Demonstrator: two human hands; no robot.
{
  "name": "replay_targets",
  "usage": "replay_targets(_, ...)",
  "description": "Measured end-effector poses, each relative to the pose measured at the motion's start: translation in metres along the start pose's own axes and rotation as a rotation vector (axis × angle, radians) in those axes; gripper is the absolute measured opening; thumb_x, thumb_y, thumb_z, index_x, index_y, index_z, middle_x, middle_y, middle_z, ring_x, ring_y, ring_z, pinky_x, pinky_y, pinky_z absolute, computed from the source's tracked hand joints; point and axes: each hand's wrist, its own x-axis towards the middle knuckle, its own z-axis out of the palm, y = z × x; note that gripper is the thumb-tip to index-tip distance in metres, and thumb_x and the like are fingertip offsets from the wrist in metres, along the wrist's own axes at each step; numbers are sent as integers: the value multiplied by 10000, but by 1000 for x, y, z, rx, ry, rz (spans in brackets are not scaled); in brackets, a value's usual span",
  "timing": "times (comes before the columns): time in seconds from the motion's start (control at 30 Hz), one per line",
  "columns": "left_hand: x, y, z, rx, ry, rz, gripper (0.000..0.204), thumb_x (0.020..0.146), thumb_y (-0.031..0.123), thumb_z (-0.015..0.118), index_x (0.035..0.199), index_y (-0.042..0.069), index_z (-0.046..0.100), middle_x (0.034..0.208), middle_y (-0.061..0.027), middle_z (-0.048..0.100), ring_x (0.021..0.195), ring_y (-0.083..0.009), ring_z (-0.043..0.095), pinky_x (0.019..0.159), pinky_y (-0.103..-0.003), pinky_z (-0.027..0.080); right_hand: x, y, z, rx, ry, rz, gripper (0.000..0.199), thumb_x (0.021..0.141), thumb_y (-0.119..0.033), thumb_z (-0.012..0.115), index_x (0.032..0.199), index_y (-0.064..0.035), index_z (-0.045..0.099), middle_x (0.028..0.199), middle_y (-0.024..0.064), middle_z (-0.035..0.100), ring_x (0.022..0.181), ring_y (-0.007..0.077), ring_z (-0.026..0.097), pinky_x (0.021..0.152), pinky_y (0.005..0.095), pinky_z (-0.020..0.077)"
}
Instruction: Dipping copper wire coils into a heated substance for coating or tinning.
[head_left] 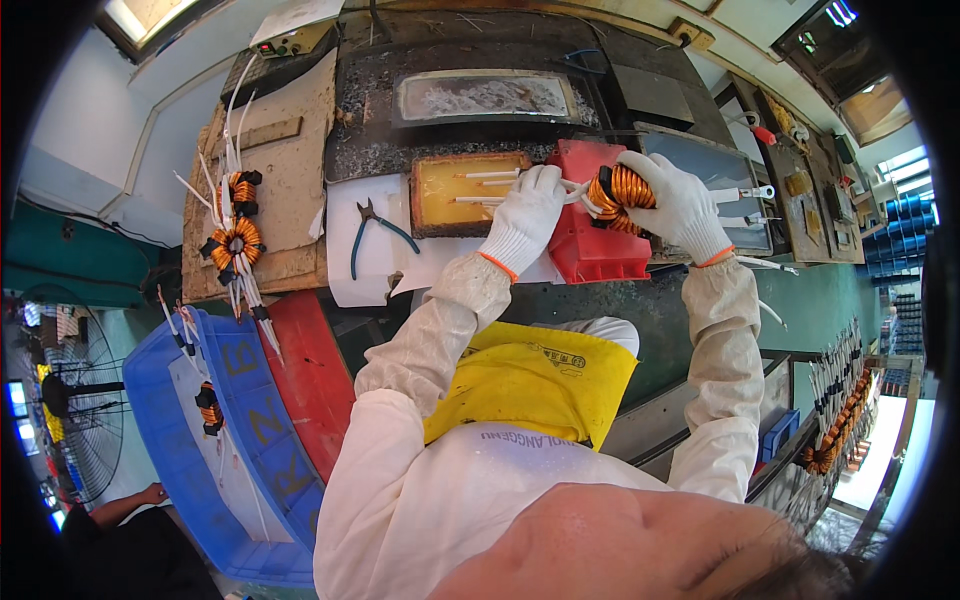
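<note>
My right hand (682,203), in a white knit glove, is closed round a copper-wound toroidal coil (618,188) above a red plastic box (600,250). My left hand (530,208), gloved alike, is closed on the coil's white wire leads. The ends of several leads (484,177) point left over a rectangular tray (420,205) with amber-yellow material in it. Whether the lead ends touch that material, I cannot tell. More leads with a metal lug (757,192) stick out to the right of my right hand.
Cutting pliers (368,225) with blue-green handles lie on white paper left of the tray. Behind it stands a rectangular pot (485,97) with a silvery surface. Other coils (236,245) lie on the bench at left, above a blue bin (180,400). A fan (75,390) stands far left, near another person's arm.
</note>
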Motion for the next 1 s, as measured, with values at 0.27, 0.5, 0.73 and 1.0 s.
replay_targets(0.27, -1, 1, -5, 25, 17, 28, 247, 915, 145, 481, 1118, 15, 535, 1155, -161, 544, 1096, -336, 543, 921, -397, 490, -2, 1, 0, 8, 1, 12, 597, 738, -186, 760, 1282, -192, 513, 1075, 138, 616, 936, 371, 655, 775, 432, 541)
replay_targets(0.5, 0, 9, -7, -12, 92, -12, 203, 915, 141, 487, 1081, 34, 536, 1093, -148, 566, 1026, -331, 573, 879, -396, 500, -5, 7, 6, 62, 43, 18, 620, 708, -145, 761, 1277, -176, 517, 1056, 126, 611, 934, 387, 637, 797, 416, 535)
replay_targets(0.73, 18, 10, -4, 117, 215, 131, 142, 869, 145, 519, 961, 50, 571, 989, -118, 565, 978, -298, 580, 879, -406, 497, -25, 14, 18, 141, 166, 67, 627, 711, -145, 761, 1291, -172, 523, 1101, 113, 619, 982, 369, 640, 822, 404, 537)
replay_targets(1.0, 35, -7, -6, 201, 284, 190, 193, 809, 152, 554, 977, 69, 598, 1044, -104, 584, 1089, -299, 573, 968, -402, 473, -30, 1, 34, 165, 260, 254, 622, 738, -197, 760, 1310, -183, 517, 1162, 110, 620, 1025, 366, 639, 842, 417, 536)
